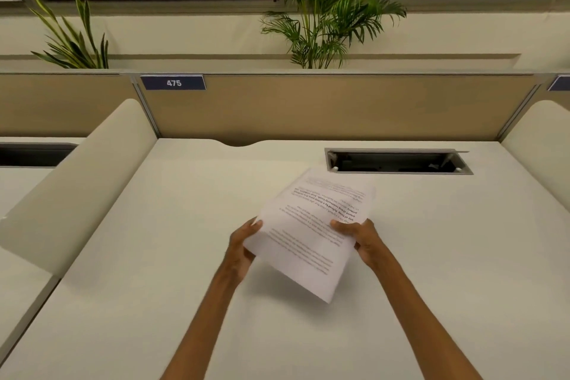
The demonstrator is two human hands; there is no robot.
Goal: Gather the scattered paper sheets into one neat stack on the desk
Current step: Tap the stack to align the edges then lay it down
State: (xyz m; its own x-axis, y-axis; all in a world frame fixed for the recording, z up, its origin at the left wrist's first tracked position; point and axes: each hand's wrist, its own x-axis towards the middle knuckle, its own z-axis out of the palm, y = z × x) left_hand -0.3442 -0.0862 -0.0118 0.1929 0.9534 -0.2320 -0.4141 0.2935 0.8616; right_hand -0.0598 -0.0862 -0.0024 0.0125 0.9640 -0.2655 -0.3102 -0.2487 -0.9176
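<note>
A bundle of white printed paper sheets [311, 231] is held above the middle of the cream desk [154, 256], tilted, with its far end toward the cable hatch. The sheets lie together as one bundle; its shadow falls on the desk below. My left hand [242, 248] grips the bundle's left edge, thumb on top. My right hand [359, 239] grips the right edge, fingers curled over the top sheet. No loose sheets show elsewhere on the desk.
An open cable hatch [398, 161] is sunk into the desk at the back right. A tan partition [324, 105] labelled 475 closes the back. Cream side dividers [80, 182] stand left and right [539, 145]. Plants rise behind the partition.
</note>
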